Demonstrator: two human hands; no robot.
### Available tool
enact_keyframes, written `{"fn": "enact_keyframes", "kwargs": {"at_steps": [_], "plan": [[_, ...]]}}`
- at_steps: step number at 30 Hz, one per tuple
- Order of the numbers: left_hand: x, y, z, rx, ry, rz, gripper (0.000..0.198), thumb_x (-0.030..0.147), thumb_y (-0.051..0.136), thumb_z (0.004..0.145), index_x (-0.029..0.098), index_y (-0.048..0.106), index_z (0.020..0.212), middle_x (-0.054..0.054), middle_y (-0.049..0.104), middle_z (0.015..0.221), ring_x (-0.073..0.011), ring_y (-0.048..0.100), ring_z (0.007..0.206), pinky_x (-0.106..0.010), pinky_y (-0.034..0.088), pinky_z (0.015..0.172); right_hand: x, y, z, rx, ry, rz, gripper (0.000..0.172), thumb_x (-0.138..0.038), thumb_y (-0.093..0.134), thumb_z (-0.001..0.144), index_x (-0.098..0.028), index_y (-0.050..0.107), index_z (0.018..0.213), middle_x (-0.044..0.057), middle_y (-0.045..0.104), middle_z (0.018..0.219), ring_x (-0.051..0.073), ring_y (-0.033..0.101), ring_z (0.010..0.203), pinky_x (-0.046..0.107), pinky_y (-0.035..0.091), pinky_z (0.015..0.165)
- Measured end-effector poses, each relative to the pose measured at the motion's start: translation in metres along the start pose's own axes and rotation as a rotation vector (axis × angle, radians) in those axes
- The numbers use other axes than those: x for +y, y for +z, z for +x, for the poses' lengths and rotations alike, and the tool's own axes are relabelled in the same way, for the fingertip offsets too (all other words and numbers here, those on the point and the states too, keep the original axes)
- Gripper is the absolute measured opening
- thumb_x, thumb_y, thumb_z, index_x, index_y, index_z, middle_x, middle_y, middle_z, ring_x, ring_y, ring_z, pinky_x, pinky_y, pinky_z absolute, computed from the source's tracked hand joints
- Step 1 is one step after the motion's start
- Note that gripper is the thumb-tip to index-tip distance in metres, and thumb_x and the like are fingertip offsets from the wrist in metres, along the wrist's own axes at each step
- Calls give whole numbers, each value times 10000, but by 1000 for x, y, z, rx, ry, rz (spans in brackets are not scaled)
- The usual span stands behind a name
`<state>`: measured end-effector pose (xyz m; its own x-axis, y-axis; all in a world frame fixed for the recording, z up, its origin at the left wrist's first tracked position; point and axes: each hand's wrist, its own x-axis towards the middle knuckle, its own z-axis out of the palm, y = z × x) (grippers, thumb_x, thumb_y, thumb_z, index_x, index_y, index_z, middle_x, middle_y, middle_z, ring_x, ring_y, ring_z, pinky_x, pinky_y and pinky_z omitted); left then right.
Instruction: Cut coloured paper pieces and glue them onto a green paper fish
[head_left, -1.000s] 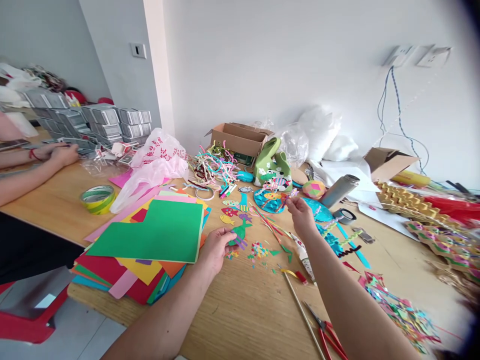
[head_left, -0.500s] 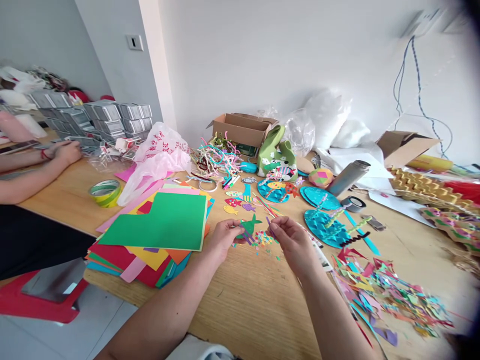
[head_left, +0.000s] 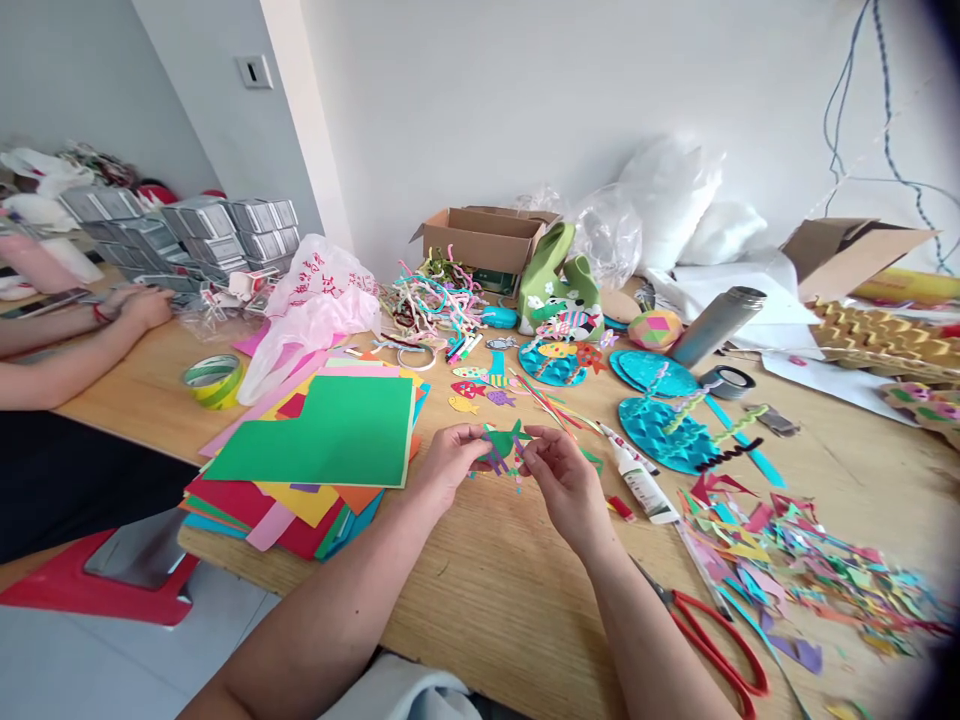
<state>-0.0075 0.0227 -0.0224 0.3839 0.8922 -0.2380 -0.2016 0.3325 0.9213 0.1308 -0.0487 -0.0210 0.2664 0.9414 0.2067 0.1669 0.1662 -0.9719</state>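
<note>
A green paper fish (head_left: 502,444) with purple strips on it is held up over the table's middle. My left hand (head_left: 454,462) pinches its left side between thumb and fingers. At its right side, my right hand (head_left: 559,475) is closed on a thin purple paper strip (head_left: 519,449), close against the fish. Small confetti-like bits lie beneath, partly hidden by the hands. Just beyond are finished paper fish, among them a yellow one (head_left: 463,405) and a purple one (head_left: 500,398).
Coloured paper (head_left: 337,430) is stacked left. Glue (head_left: 643,484), red-handled scissors (head_left: 716,640), blue discs (head_left: 664,435) and paper scraps (head_left: 802,570) lie right. Behind stand a green bag (head_left: 559,285) and a carton (head_left: 480,240). Another person's hands (head_left: 142,305) rest far left.
My right hand has moved left with the purple strip, up to the green fish. The view has shifted, and the glue and scissors now show at the right.
</note>
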Motion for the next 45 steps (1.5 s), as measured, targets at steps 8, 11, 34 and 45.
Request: {"fn": "enact_keyframes", "kwargs": {"at_steps": [8,11,34,45], "plan": [[3,-7,2,-48,-75,-304,163,178,715,564,140,633,701,-57,696,732,-175,653,653,-311,516,672,13,-2,2,220,7,-105,297,-435,590,792,-208,554,979,-3,564,706,146,547,625,280,448,590],[5,-6,0,-108,-69,-302,175,188,722,567,137,636,711,-68,698,762,-180,658,694,-299,497,692,18,0,2,198,62,-120,327,-476,608,765,-208,565,946,21,602,717,164,575,633,294,464,591],[-1,-8,8,87,24,-163,141,212,706,562,138,614,640,-56,679,661,-172,642,626,-291,520,618,16,-5,2,128,167,-129,340,-533,660,713,-194,661,745,33,644,697,162,555,614,269,414,571],[-5,-2,2,46,142,66,104,246,653,629,161,678,684,-9,662,646,-124,574,579,-233,452,582,7,9,-2,32,212,170,327,-508,769,618,-203,680,697,12,628,663,146,494,621,271,373,596]]}}
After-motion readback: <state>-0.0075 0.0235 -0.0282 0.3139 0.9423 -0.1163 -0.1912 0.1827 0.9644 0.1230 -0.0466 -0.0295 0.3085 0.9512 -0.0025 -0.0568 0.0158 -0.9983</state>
